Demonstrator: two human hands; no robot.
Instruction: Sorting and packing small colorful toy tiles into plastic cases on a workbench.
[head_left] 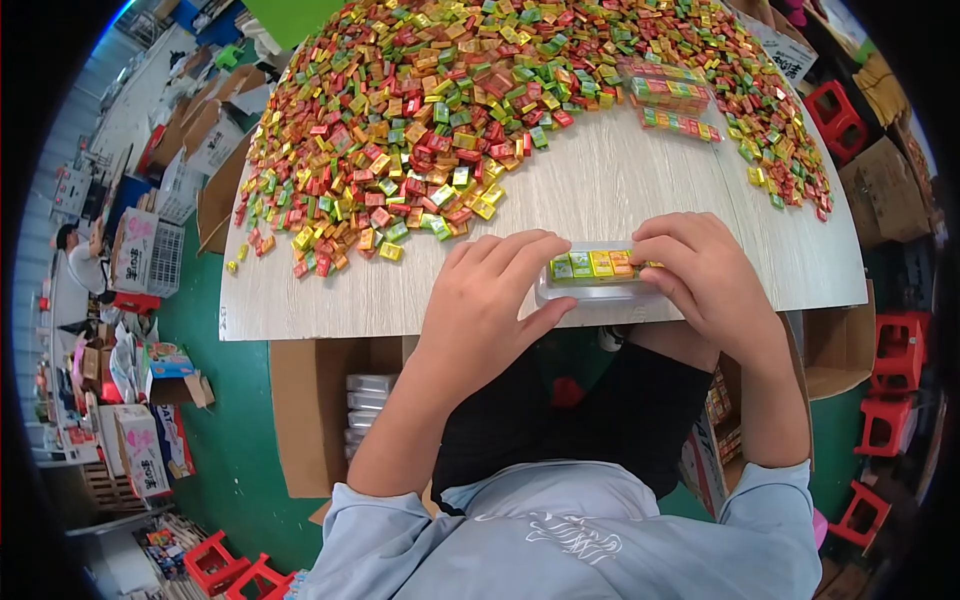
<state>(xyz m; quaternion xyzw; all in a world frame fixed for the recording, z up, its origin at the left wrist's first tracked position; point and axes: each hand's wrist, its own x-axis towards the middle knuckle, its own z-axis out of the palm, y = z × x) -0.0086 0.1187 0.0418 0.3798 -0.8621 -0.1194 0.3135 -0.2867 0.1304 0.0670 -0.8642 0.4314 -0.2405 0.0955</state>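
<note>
A clear plastic box (pixel 610 292) lies near the table's front edge, between my hands. In it is a row of small wrapped candies (pixel 592 264), green, yellow and orange. My left hand (pixel 492 300) grips the box's left end, fingertips at the far corner and thumb at the near side. At the right end of the row, my right hand (pixel 705 272) is closed, its fingertips and thumb around the last candies; the fingers partly cover them. A big heap of loose wrapped candies (pixel 400 130), red, orange, yellow and green, spreads over the far part of the table.
Filled clear boxes (pixel 672 98) stand at the heap's right side on the pale wooden table (pixel 590 180). Under the table's left side, an open carton (pixel 310 400) holds stacked clear boxes (pixel 368 400). Another carton (pixel 715 455) is by my right leg. Red stools (pixel 897 350) stand right.
</note>
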